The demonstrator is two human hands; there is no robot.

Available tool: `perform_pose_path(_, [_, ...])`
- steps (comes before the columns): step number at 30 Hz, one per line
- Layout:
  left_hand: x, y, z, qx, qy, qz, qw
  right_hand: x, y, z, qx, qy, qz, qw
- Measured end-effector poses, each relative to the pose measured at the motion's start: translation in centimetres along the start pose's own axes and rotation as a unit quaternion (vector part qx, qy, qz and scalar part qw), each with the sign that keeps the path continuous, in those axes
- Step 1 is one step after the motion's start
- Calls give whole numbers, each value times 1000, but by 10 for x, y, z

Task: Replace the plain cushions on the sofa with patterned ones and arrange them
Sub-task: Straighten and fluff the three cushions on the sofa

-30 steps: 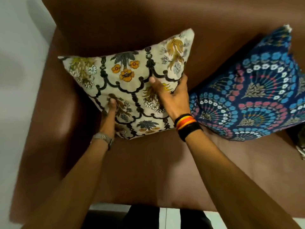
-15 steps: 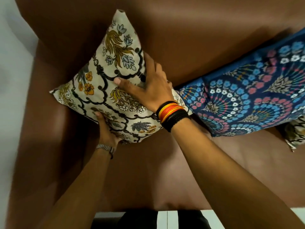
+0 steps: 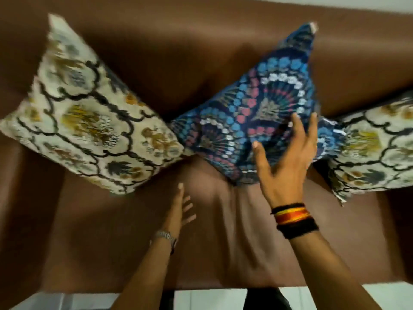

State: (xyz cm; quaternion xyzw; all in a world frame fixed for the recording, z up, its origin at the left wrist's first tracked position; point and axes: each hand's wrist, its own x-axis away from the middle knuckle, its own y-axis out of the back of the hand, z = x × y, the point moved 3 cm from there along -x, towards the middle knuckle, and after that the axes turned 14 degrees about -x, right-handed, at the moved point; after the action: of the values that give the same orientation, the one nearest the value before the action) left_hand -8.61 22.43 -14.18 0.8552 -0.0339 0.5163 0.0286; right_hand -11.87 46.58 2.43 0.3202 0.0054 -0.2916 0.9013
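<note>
Head view. A brown sofa (image 3: 223, 242) fills the frame, with three patterned cushions standing on their corners along its backrest.

The cream floral cushion (image 3: 89, 117) stands at the left end of the sofa, tilted, its top corner against the backrest and its lower corner on the seat near the left arm. Its right corner touches the blue cushion (image 3: 252, 113), which stands at the middle of the backrest, point upward. A second cream cushion (image 3: 377, 148) sits at the right end of the sofa, partly cut by the frame edge; its left side lies behind the blue cushion's right corner.

The right hand (image 3: 288, 162) is raised in front of the lower right part of the blue cushion, its fingers (image 3: 298, 128) spread and extended, holding nothing. Whether the fingertips touch the fabric cannot be told, owing to motion blur. A band of black, red and yellow threads (image 3: 292, 218) circles the right wrist.

The left hand (image 3: 178, 211) is over the seat below the gap between the floral and blue cushions, clear of both, fingers loosely spread and empty. A metal watch (image 3: 165, 237) is on the left wrist.

A strip of pale floor (image 3: 201, 298) shows along the front edge of the sofa
</note>
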Motion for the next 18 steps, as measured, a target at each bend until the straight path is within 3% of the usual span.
perform_pose_path(2, [-1, -61, -19, -49, -73, 15, 996, -32, 29, -43, -17, -47, 3, 999])
perform_pose_path(4, [-6, -120, -38, -49, -124, 21, 991, -59, 47, -81, -43, -63, 68, 995])
perform_pose_path(8, [-2, -199, -46, 75, -107, -47, 990, -74, 93, -122, -32, -11, 245, 969])
perform_pose_path(10, [16, -228, -35, 123, -83, -65, 987, -86, 146, -140, -40, 8, 207, 977])
perform_pose_path(12, [40, -273, -20, 133, -58, -73, 987, -101, 205, -164, -45, -1, 94, 995])
perform_pose_path(15, [66, -366, -8, 117, -15, 12, 993, -119, 278, -202, 6, -48, -50, 998])
perform_pose_path(18, [82, -454, -26, 46, -38, 100, 993, -144, 303, -250, 37, -115, -47, 992])
